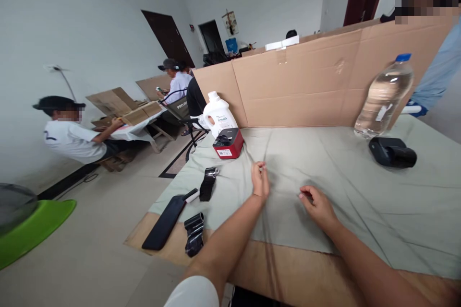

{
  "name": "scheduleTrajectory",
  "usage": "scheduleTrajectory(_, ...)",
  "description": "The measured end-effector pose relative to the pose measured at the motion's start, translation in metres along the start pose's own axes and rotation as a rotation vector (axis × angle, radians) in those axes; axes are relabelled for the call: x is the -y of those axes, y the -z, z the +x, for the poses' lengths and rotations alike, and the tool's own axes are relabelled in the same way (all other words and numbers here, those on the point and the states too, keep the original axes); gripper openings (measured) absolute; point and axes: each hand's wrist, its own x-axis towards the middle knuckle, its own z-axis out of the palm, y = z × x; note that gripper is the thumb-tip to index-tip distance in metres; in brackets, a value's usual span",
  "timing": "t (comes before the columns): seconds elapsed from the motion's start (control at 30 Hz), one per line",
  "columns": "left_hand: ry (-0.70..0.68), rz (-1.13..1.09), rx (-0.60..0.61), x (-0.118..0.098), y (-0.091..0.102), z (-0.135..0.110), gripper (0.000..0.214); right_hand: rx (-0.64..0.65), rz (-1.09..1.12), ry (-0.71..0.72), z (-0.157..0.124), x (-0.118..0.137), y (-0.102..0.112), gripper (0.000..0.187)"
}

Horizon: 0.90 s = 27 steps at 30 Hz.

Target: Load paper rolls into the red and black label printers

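Note:
A pale grey-green cloth (324,172) lies spread over a wooden table. My left hand (260,180) rests on it near the middle, fingers pinched together on a fold of the cloth. My right hand (317,204) lies a little to the right, fingers curled and pressing on the cloth. A crease runs from my left hand towards the table's front edge.
On the cloth stand a red and black box (228,144), a white jug (218,112), a clear water bottle (383,96) and a black device (392,152). Black strips (207,183) and a long black case (164,223) lie at the left. A cardboard wall (306,81) backs the table. Other people sit at the far left.

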Motion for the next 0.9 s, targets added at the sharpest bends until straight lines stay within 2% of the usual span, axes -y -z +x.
scheduleTrajectory(0.07, 0.032, 0.035, -0.010, -0.002, -0.008, -0.026, 0.020, -0.001, 0.008, -0.007, -0.004, 0.003, 0.001, 0.028)
scheduleTrajectory(0.13, 0.066, 0.071, -0.033, -0.006, -0.006, -0.039, 0.022, 0.013, 0.011, 0.004, -0.013, 0.006, 0.003, 0.026)
scheduleTrajectory(0.23, 0.112, 0.084, -0.007, -0.010, 0.006, -0.044, 0.023, 0.050, 0.000, 0.070, -0.037, 0.010, 0.009, 0.021)
scheduleTrajectory(0.33, 0.139, 0.073, 0.044, -0.010, 0.012, -0.043, 0.022, 0.115, -0.037, 0.211, -0.056, 0.006, 0.021, 0.016)
scheduleTrajectory(0.4, 0.154, 0.057, 0.074, -0.010, 0.011, -0.042, 0.020, 0.137, -0.154, 0.304, -0.051, -0.003, 0.036, 0.015)
scheduleTrajectory(0.47, 0.169, 0.065, 0.120, -0.010, 0.009, -0.041, 0.018, 0.081, -0.362, 0.318, -0.026, -0.016, 0.060, 0.018)
scheduleTrajectory(0.6, 0.179, 0.207, 0.261, -0.010, 0.009, -0.038, 0.022, -0.203, -0.665, 0.078, 0.056, -0.048, 0.134, 0.038)
scheduleTrajectory(0.7, 0.145, 0.287, 0.317, -0.010, 0.009, -0.037, 0.023, -0.371, -0.781, -0.094, 0.106, -0.070, 0.185, 0.055)
scheduleTrajectory(0.77, 0.126, 0.320, 0.332, -0.011, 0.009, -0.036, 0.022, -0.441, -0.854, -0.369, 0.122, -0.085, 0.204, 0.070)
scheduleTrajectory(0.83, 0.117, 0.342, 0.338, -0.013, 0.009, -0.036, 0.019, -0.399, -0.798, -0.596, 0.127, -0.098, 0.209, 0.084)
scheduleTrajectory(0.9, 0.112, 0.354, 0.343, -0.017, 0.008, -0.037, 0.018, -0.344, -0.721, -0.685, 0.124, -0.108, 0.204, 0.089)
